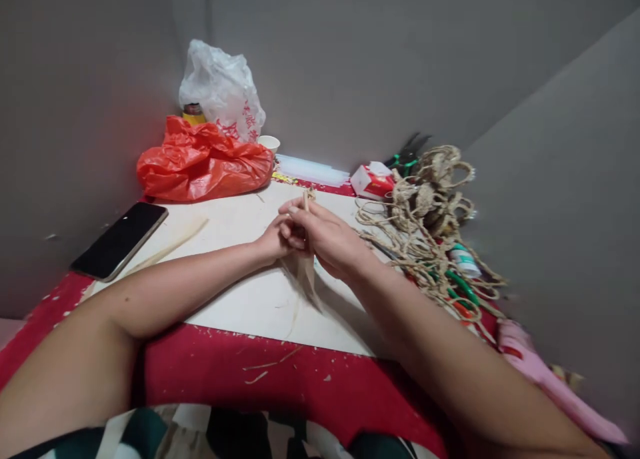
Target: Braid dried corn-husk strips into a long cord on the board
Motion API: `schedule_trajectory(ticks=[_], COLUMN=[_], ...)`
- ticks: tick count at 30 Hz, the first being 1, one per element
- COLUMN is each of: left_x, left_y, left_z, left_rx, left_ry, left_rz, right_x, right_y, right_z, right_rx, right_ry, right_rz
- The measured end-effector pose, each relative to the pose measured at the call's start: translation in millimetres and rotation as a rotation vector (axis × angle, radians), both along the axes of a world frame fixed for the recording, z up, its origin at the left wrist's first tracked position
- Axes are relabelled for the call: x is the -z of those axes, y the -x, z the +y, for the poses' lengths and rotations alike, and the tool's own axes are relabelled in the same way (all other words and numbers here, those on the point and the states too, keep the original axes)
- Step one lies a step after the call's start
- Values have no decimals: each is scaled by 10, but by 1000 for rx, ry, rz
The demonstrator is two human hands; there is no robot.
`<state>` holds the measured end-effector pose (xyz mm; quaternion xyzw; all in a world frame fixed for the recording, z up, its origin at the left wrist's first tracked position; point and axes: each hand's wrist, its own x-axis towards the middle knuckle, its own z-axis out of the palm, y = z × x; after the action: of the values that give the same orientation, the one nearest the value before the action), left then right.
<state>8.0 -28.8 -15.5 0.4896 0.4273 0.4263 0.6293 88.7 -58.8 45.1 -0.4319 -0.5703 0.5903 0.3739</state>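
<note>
1. Red worktop (210,372) carries one white sheet (230,299), one phone (120,240), one red bag (205,172) before one whitish bag (217,79).
2. Right hand (331,240) pinches one pale strip (307,272) above the sheet.
3. Left hand (278,239), fingers curled, is just beside; its grip I cannot tell.

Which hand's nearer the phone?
Left. The left hand is off to the phone's right; the right hand is farther right, just past the left.
</note>
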Motion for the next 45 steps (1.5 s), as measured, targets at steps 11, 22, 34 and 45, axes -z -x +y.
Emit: schedule_trajectory(ticks=[11, 22, 34, 45], left_x=[10, -34, -20, -22], left_y=[24, 2, -3, -25], left_z=[57, 32, 31, -23], left_rx=[49, 32, 21, -57], left_ry=[-22, -23, -29, -47], left_rz=[181, 209, 215, 173], right_x=[390, 445, 181, 171], right_y=[-648, -724, -1038, -782], right_z=[-13, -84, -4, -98], right_rx=[229, -52, -169, -300], right_ry=[-345, -388, -314, 108], right_rz=[-365, -878, -977, -282])
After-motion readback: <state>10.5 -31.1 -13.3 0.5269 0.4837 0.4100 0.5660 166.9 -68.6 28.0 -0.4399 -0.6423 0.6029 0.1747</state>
